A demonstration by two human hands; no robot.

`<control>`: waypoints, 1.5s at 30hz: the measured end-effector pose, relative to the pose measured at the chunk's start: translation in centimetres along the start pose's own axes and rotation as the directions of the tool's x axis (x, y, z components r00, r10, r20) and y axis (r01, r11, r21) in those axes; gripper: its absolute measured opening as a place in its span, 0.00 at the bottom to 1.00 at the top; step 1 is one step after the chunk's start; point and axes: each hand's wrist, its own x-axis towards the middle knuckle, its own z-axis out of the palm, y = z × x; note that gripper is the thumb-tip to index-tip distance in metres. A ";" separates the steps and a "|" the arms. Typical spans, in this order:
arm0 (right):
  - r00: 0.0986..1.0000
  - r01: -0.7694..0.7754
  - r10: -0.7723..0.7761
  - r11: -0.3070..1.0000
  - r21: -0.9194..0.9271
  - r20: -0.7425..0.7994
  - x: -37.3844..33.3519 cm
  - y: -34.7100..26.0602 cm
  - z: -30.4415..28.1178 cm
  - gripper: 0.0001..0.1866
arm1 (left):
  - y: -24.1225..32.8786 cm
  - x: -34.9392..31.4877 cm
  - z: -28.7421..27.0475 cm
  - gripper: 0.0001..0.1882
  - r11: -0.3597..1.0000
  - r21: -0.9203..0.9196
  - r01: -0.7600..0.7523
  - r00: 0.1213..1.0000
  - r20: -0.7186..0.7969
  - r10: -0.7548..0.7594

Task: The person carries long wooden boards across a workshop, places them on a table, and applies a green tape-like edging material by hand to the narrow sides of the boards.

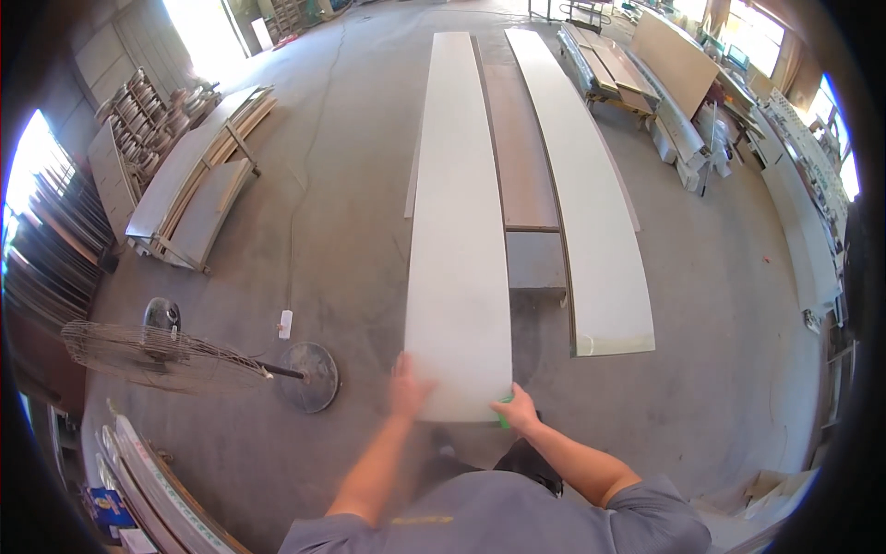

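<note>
A long white panel (459, 240) stretches away from me, its near end just in front of my body. My left hand (407, 390) is at the panel's left edge close to that end, thumb over the top face; motion blurs its fingers. At the near right corner, my right hand (520, 410) is closed on a small green object (504, 413), pressed against the panel's edge. What this object is cannot be made out. A second long white panel (591, 212) lies to the right, separated by a gap.
Brownish boards (521, 157) and a low support (535, 258) show between the panels. To the left stand a pedestal fan (166, 355) with a round base (308, 377) and a cart with boards (198, 175). Stacked boards (609, 65) sit at the far right. A power strip (285, 324) lies on the floor.
</note>
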 end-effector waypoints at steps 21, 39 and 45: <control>0.974 -0.108 0.050 0.961 -0.256 -0.221 -4.4 4.9 3.4 0.28 | -1.1 -5.6 -2.0 0.48 0.982 -0.174 -0.070 0.980 0.170 0.100; 0.979 -0.095 0.088 0.995 -0.026 -0.182 -6.9 9.4 4.4 0.24 | -3.0 -10.6 -1.0 0.49 0.984 -0.101 -0.145 0.976 0.148 0.159; 0.986 -0.108 0.118 0.990 0.087 -0.118 -5.6 5.4 3.4 0.23 | -2.0 -7.5 -1.4 0.53 0.985 -0.049 -0.168 0.976 0.134 0.173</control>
